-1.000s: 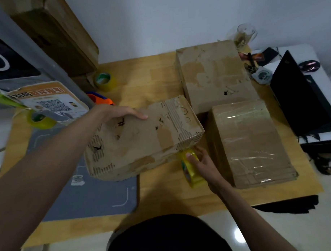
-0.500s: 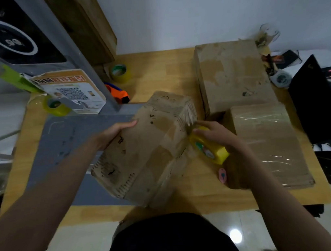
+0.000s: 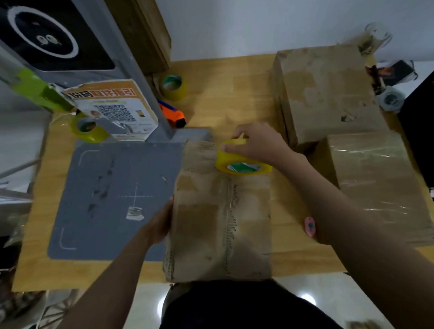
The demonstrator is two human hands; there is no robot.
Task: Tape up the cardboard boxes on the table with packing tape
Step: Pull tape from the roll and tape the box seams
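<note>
Since the earlier frame the worn cardboard box [image 3: 220, 213] has swung from a tilted, diagonal pose to lie flat and lengthwise on the wooden table [image 3: 233, 90], its near end at the table's front edge, and the right hand [image 3: 257, 144] has carried the yellow tape roll [image 3: 240, 161] from the box's side up onto its far top face. The right hand's fingers curl over the roll's rim, thumb on the left and fingertips toward the far side, gripping it against the cardboard just right of the box's centre seam. The left hand [image 3: 161, 223] presses against the box's left wall, fingers lying along the cardboard; whether they curl under it cannot be told. Right of the right forearm stand a tape-wrapped box [image 3: 374, 183] and, beyond it, a bare brown box [image 3: 329, 91]. A grey mat [image 3: 108, 192] lies left of the left hand, and a small pink object [image 3: 310, 225] rests beside the right forearm.
</note>
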